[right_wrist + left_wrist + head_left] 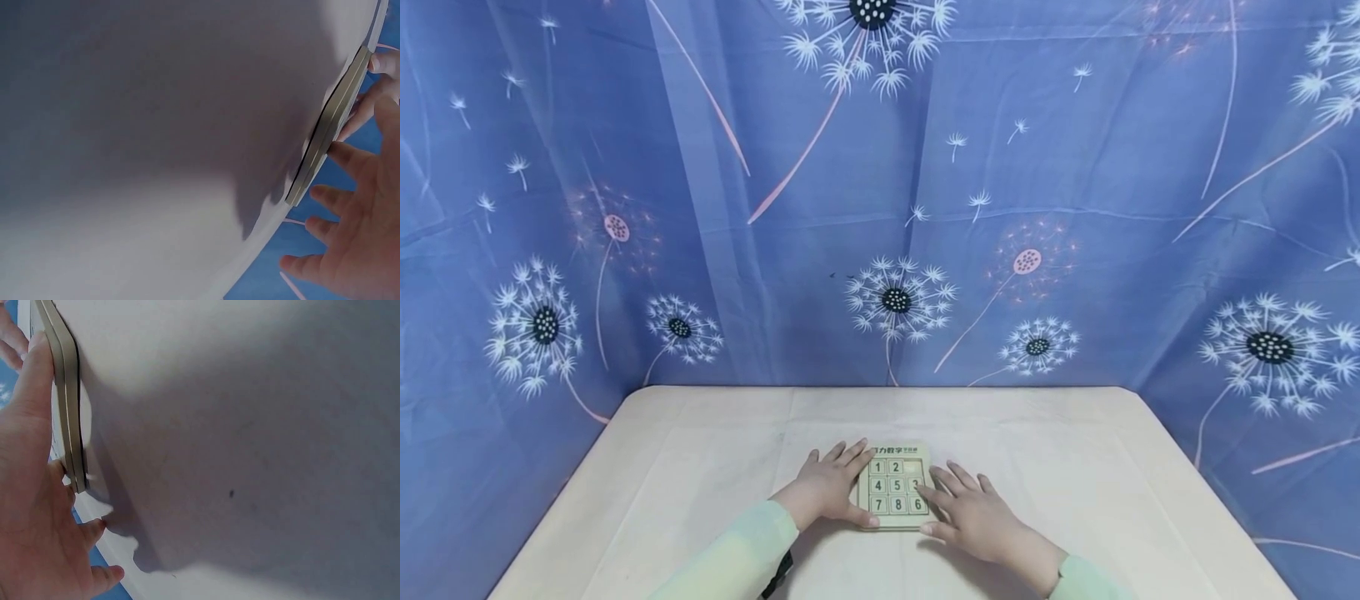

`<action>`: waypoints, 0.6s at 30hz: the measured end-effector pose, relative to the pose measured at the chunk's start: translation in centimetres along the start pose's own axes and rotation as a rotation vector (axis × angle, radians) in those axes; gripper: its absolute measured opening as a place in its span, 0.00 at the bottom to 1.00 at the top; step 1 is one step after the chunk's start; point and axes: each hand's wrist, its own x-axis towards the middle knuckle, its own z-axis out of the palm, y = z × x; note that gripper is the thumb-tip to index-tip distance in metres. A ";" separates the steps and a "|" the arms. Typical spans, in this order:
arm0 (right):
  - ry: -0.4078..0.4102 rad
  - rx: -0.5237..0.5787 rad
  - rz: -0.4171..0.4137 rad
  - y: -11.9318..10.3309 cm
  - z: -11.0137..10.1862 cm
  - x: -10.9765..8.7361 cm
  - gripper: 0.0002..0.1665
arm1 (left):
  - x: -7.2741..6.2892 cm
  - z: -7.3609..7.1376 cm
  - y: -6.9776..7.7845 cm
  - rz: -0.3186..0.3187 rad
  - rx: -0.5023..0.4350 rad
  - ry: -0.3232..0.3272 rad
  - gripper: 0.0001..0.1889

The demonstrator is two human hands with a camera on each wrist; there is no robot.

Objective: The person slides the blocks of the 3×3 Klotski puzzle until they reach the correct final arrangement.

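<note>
A pale green sliding number puzzle (898, 522) lies flat on the table. Its tiles read 1, 2 and a bare slot in the top row, then 4, 5, 3, then 7, 8, 6. My left hand (831, 485) holds the frame's left side, thumb at the lower left corner and forefinger at the upper left. From the right, my right hand (981, 521) reaches over the edge with spread fingers. Its index fingertip is on the 3 tile (913, 484), just below the bare slot. In the right wrist view the puzzle's side edge (328, 128) shows beside the fingertips.
The table (715, 442) has a whitish cover with rounded far corners. A blue curtain (820, 333) printed with dandelions hangs behind it and along both sides. A small dark speck (231, 494) marks the table cover in the left wrist view.
</note>
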 end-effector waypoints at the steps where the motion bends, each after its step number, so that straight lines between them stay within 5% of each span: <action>1: 0.005 0.003 0.004 0.0 0.0 0.1 0.39 | 0.0 0.0 0.0 0.000 0.000 0.001 0.59; 18: 0.017 0.042 0.049 0.0 0.1 0.8 0.37 | -0.1 -0.1 0.0 0.001 -0.026 -0.003 0.59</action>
